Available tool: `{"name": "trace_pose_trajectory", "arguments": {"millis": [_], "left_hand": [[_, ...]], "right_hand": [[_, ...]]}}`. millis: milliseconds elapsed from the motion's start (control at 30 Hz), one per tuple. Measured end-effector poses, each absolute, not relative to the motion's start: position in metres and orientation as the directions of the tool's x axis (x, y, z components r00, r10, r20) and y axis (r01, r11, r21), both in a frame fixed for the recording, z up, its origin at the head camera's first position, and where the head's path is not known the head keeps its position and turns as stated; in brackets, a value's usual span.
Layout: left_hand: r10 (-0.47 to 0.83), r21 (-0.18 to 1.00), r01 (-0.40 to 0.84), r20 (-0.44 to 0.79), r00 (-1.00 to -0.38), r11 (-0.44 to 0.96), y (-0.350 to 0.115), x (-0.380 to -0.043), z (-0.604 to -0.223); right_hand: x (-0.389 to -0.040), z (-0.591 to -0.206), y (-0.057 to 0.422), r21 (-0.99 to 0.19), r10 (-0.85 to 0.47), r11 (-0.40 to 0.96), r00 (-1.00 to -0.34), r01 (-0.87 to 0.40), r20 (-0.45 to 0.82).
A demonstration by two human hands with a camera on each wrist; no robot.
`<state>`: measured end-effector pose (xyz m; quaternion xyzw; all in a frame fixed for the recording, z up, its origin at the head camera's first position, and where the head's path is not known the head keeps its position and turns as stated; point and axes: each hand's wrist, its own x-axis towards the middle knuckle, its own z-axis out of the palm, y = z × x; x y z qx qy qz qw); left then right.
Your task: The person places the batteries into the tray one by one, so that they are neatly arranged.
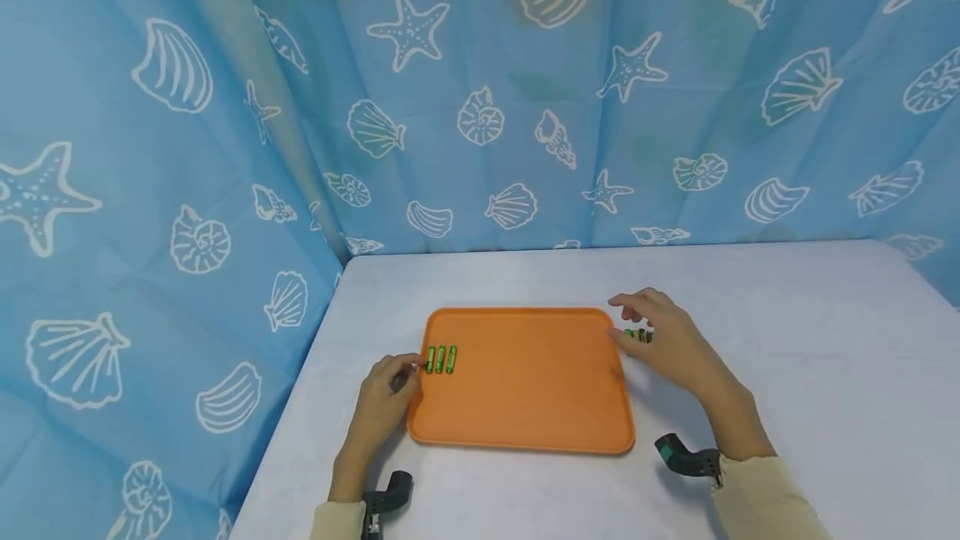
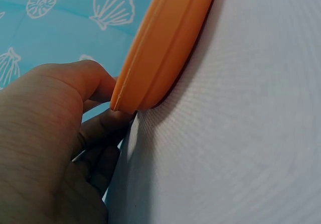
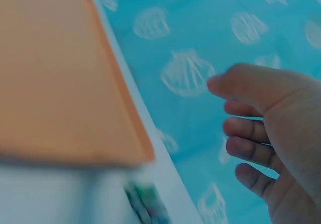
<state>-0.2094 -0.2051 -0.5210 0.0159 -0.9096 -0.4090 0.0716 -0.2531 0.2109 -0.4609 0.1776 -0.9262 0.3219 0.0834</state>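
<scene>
Three green batteries point(image 1: 440, 359) lie side by side on the orange tray point(image 1: 528, 382), close to its left rim. My left hand point(image 1: 382, 398) is at that rim; in the left wrist view its thumb and a finger pinch the tray's edge point(image 2: 160, 48). Beyond the right rim, several more batteries point(image 1: 641, 335) stand or lie in a row on the table, partly hidden by my right hand point(image 1: 671, 346). That hand hovers with loosely bent fingers and holds nothing. Blurred batteries point(image 3: 145, 204) also show below the tray corner in the right wrist view.
A white cloth covers the table point(image 1: 825, 373) beneath the tray. Blue curtains point(image 1: 480, 107) with white shells and starfish hang behind and at the left. Dark camera mounts point(image 1: 686, 457) jut from both wrists.
</scene>
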Motion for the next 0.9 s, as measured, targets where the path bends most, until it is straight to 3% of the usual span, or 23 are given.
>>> {"name": "trace_pose_trajectory", "arguments": {"millis": [167, 400, 900], "left_hand": [[-0.086, 0.749, 0.030, 0.116, -0.989, 0.662, -0.205, -0.211, -0.523], [-0.086, 0.757, 0.029, 0.112, -0.990, 0.653, -0.206, -0.211, -0.520], [-0.077, 0.759, 0.048, 0.128, -0.989, 0.650, -0.206, -0.210, -0.520]], "right_hand": [[-0.258, -0.472, 0.254, -0.574, -0.212, 0.770, -0.960, -0.278, 0.180], [-0.263, -0.501, 0.281, -0.637, -0.262, 0.745, -0.965, -0.198, -0.007], [-0.264, -0.514, 0.276, -0.620, -0.205, 0.772, -0.978, -0.139, -0.036]]}}
